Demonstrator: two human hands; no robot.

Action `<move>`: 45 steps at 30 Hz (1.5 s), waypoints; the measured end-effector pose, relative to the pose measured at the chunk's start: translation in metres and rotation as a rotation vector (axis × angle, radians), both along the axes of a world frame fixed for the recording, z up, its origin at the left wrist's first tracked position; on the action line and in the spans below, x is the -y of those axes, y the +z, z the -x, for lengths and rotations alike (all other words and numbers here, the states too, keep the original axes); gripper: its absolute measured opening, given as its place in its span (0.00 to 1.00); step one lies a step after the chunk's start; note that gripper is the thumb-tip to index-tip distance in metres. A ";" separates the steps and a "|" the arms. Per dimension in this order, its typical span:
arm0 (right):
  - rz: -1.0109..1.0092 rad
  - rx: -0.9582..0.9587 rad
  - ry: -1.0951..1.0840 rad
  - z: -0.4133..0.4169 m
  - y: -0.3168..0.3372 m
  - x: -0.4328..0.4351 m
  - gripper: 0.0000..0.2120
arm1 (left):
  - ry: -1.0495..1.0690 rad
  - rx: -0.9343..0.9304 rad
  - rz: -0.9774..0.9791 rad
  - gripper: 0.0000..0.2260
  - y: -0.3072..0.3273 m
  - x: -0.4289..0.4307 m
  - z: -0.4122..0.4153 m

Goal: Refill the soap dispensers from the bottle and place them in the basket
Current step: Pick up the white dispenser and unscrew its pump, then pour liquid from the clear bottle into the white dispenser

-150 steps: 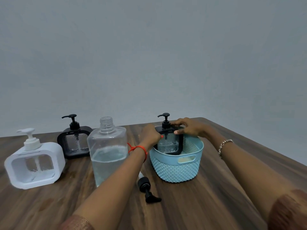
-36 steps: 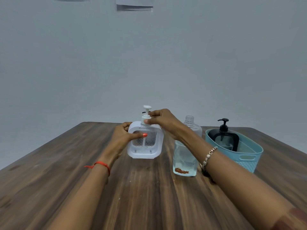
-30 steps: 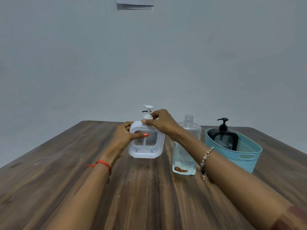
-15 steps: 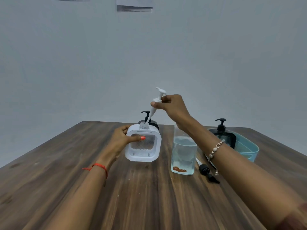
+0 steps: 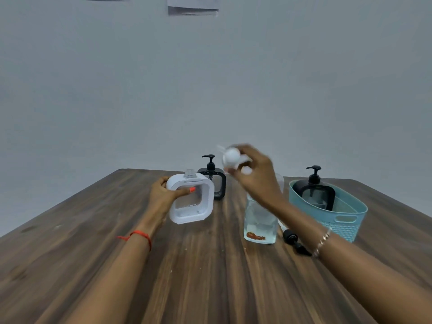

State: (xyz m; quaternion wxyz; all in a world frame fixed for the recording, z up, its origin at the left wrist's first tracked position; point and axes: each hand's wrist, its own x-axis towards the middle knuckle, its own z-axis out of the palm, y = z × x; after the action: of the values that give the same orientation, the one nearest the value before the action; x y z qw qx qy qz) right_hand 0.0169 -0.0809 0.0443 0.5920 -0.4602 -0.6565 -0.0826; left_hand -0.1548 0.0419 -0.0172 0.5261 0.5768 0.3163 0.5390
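Observation:
My left hand [image 5: 163, 195] grips the white square soap dispenser [image 5: 205, 206] by its left side, slightly tilted, its neck uncapped. My right hand [image 5: 257, 176] holds the white pump head [image 5: 231, 157] in the air to the dispenser's upper right; it is blurred by motion. Under my right forearm stands the clear refill bottle [image 5: 259, 225], part full and partly hidden by that arm. A black dispenser [image 5: 216, 181] stands behind the white one. Another black dispenser [image 5: 314, 192] stands inside the light blue basket [image 5: 346, 220] on the right.
A loose black pump cap [image 5: 293, 240] lies on the wooden table [image 5: 210, 277] between the bottle and the basket. Papers [image 5: 192, 5] hang on the grey wall behind. The table's far edge runs just behind the dispensers.
My right hand has pulled the white pump fully out of the dispenser and swung it to the right, over the bottle. My left hand still holds the dispenser body.

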 end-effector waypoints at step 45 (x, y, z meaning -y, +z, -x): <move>0.435 -0.544 -0.102 -0.086 -0.060 -0.004 0.40 | -0.097 -0.075 -0.066 0.12 0.005 0.017 -0.032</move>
State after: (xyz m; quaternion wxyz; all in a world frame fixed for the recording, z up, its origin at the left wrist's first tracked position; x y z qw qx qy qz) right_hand 0.1028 -0.0767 -0.0157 0.6283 -0.6129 -0.4532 0.1555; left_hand -0.1233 0.0244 -0.0123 0.5198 0.6284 0.2896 0.5011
